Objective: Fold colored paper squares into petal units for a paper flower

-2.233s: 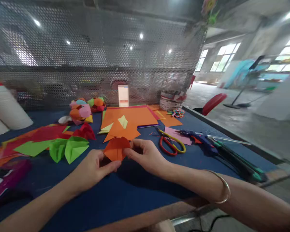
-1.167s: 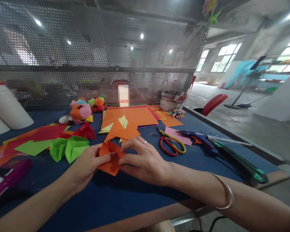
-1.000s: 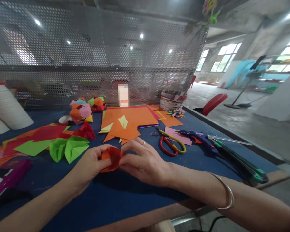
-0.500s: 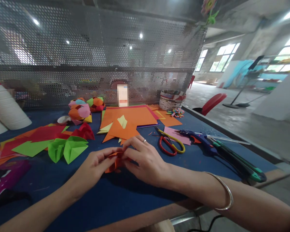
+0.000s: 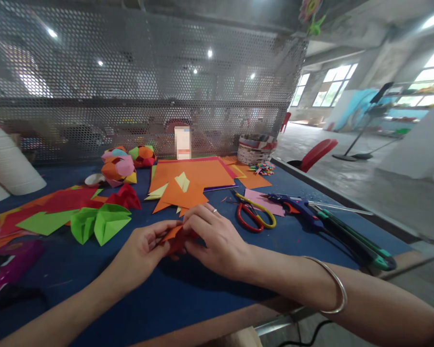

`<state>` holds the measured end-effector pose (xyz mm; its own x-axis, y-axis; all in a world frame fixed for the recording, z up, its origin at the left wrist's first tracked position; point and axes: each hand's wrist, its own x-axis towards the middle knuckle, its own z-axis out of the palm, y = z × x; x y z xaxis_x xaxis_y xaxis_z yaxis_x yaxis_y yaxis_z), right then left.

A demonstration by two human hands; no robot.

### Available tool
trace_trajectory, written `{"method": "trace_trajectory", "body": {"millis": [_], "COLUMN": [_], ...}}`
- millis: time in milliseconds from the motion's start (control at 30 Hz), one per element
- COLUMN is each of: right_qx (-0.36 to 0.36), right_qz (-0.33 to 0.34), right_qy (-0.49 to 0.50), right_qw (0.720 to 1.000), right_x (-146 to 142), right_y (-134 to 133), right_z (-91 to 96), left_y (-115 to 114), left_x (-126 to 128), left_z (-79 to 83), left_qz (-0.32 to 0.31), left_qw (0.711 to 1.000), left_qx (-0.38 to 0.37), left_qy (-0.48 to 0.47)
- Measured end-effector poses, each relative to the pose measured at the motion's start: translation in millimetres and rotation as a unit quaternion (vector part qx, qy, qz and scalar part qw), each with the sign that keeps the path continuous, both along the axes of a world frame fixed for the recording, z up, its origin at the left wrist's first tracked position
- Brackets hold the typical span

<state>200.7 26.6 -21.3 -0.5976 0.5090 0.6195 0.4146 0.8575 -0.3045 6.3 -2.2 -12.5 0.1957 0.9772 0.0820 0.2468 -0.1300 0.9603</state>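
Both hands meet over the blue table [image 5: 202, 299] near its front edge. My left hand [image 5: 142, 250] pinches the left side of a small folded orange paper piece [image 5: 174, 234], fingers curled round it. My right hand [image 5: 217, 238], with a ring and a bangle on the wrist, closes over the paper's right side and hides most of it. Only an orange corner shows between the fingertips.
Folded green paper shapes [image 5: 101, 224] and red sheets [image 5: 68, 198] lie to the left. Orange sheets [image 5: 195, 176] sit behind my hands, scissors [image 5: 255, 217] and a blue glue gun [image 5: 296, 208] to the right. Paper balls [image 5: 117, 166], a basket [image 5: 256, 148] and a perforated metal screen [image 5: 148, 86] stand at the back.
The orange paper was an open, wider shape held up between my hands; it has been folded smaller and pressed together. My right hand has turned over on top of it.
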Motion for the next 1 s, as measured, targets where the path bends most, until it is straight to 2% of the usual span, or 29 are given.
{"method": "trace_trajectory", "body": {"millis": [200, 400, 700, 1000], "right_qx": [-0.092, -0.139, -0.083, -0.075], "right_qz": [-0.047, -0.027, -0.012, 0.011], "right_qy": [-0.005, -0.058, -0.056, -0.082], "right_qw": [0.995, 0.988, 0.995, 0.994], "right_x": [-2.2, -4.3, -5.9, -5.6], "right_y": [0.0, 6.2, 0.8, 1.7], "right_z": [1.3, -1.2, 1.7, 0.8], "left_y": [-0.1, -1.1, 1.0, -4.5], "left_x": [-2.6, -3.8, -4.1, -4.6], "left_z": [3.6, 3.5, -2.4, 3.3], "left_qz": [-0.008, 0.0, -0.016, -0.029], "left_qw": [1.0, 1.0, 0.997, 0.994], "left_qx": [-0.002, 0.007, -0.001, 0.009], "left_qy": [0.014, 0.029, 0.074, 0.107]}}
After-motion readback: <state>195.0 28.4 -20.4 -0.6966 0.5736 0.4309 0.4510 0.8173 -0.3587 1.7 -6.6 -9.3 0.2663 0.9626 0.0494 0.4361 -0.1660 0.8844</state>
